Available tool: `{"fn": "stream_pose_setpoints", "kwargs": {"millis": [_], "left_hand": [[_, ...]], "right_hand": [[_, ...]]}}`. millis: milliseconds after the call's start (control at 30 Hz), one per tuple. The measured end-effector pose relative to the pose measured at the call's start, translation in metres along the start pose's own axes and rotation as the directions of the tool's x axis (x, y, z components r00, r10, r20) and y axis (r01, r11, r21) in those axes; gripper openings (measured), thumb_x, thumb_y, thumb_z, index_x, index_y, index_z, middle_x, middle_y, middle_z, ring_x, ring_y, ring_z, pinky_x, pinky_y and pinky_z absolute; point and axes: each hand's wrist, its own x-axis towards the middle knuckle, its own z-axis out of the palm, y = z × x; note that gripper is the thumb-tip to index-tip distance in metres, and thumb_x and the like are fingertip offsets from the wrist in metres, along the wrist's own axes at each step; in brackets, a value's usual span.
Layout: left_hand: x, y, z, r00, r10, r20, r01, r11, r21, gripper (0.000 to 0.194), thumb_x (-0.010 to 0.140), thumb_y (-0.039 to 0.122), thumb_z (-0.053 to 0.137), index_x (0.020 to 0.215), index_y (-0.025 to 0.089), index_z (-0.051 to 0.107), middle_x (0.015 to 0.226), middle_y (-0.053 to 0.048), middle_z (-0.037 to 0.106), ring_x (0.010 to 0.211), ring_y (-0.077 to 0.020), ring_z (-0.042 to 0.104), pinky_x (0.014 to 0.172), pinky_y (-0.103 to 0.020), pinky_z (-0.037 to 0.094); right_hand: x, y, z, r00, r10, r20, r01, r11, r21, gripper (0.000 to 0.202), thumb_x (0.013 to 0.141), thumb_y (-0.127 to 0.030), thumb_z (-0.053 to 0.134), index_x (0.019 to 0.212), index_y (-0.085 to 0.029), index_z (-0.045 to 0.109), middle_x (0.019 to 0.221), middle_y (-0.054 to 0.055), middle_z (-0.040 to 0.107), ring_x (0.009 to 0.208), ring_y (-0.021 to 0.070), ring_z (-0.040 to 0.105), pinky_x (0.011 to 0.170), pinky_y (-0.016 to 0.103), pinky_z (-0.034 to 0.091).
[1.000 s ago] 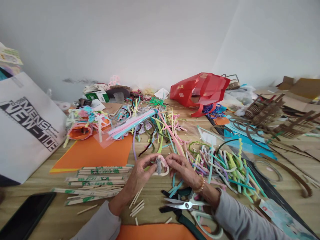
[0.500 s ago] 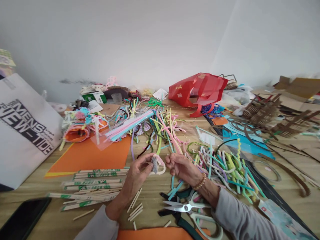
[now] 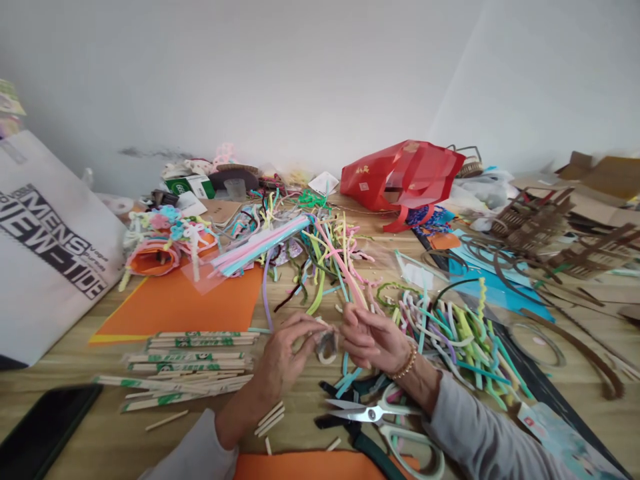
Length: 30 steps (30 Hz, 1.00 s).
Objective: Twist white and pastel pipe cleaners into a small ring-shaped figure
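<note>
My left hand [image 3: 289, 350] is closed in a pinch on a small loop of fuzzy pipe cleaner [image 3: 327, 359], cream with a grey part. Close against the loop's right side, my right hand [image 3: 373, 339] has its fingers curled together; what lies between its fingertips is hidden. Both hands are raised over the table in front of me. Below the right wrist lie scissors [image 3: 371, 414] with pale handles, on top of dark-handled pliers [image 3: 367, 450]. A spread of colourful pipe cleaners [image 3: 450, 327] lies to the right of the right hand.
Wrapped wooden sticks [image 3: 195, 367] and a dark phone [image 3: 47, 430] lie at left, below an orange sheet [image 3: 180, 303]. A white bag [image 3: 45, 260] stands far left. Behind are a pipe cleaner pile [image 3: 320, 267] and red bag [image 3: 400, 177]; brown wooden pieces [image 3: 535, 217] stand right.
The loop has moved slightly right and turned with my left hand. My right hand has shifted a little right, its fingers now curled more closely beside the loop. The view has shifted slightly.
</note>
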Motion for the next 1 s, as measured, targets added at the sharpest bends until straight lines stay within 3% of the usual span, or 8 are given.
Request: {"fn": "stream_pose_setpoints", "kwargs": {"millis": [133, 233, 400, 1000], "left_hand": [[-0.002, 0.007, 0.002, 0.998, 0.061, -0.023, -0.06, 0.997, 0.039, 0.019, 0.089, 0.019, 0.052, 0.094, 0.018, 0.071, 0.094, -0.008, 0.07, 0.091, -0.0196, 0.065, 0.081, -0.031, 0.051], [-0.004, 0.011, 0.004, 0.988, 0.13, -0.082, -0.122, 0.988, 0.091, 0.013, 0.087, 0.018, 0.055, 0.088, 0.015, 0.068, 0.086, -0.008, 0.069, 0.085, -0.0187, 0.064, 0.078, -0.03, 0.05], [-0.006, 0.015, 0.007, 0.975, 0.206, -0.085, -0.193, 0.971, 0.139, 0.008, 0.087, 0.014, 0.056, 0.086, 0.016, 0.064, 0.082, -0.005, 0.068, 0.08, -0.0171, 0.063, 0.076, -0.029, 0.048], [-0.004, 0.016, 0.003, 0.983, 0.181, -0.041, -0.167, 0.959, 0.229, 0.019, 0.085, 0.012, 0.047, 0.07, 0.018, 0.056, 0.066, -0.001, 0.062, 0.063, -0.0139, 0.057, 0.064, -0.025, 0.044]], "right_hand": [[-0.001, 0.001, 0.002, 0.998, 0.045, 0.035, -0.045, 0.999, -0.019, 0.02, 0.09, -0.041, 0.049, 0.085, -0.022, 0.044, 0.05, -0.01, 0.032, 0.035, 0.0055, 0.021, 0.037, 0.016, 0.04], [0.0, 0.005, 0.002, 0.997, 0.065, 0.049, -0.063, 0.997, -0.044, 0.02, 0.088, -0.039, 0.053, 0.088, -0.021, 0.046, 0.05, -0.011, 0.036, 0.035, 0.0048, 0.024, 0.038, 0.017, 0.044], [0.0, 0.012, 0.004, 0.994, 0.079, 0.074, -0.07, 0.991, -0.113, 0.016, 0.09, -0.033, 0.054, 0.093, -0.019, 0.048, 0.053, -0.009, 0.04, 0.038, 0.0049, 0.033, 0.041, 0.018, 0.047], [0.0, 0.017, 0.007, 0.995, 0.077, 0.06, -0.064, 0.977, -0.203, 0.016, 0.089, -0.031, 0.058, 0.096, -0.018, 0.049, 0.058, -0.008, 0.039, 0.042, 0.0045, 0.035, 0.043, 0.017, 0.045]]}}
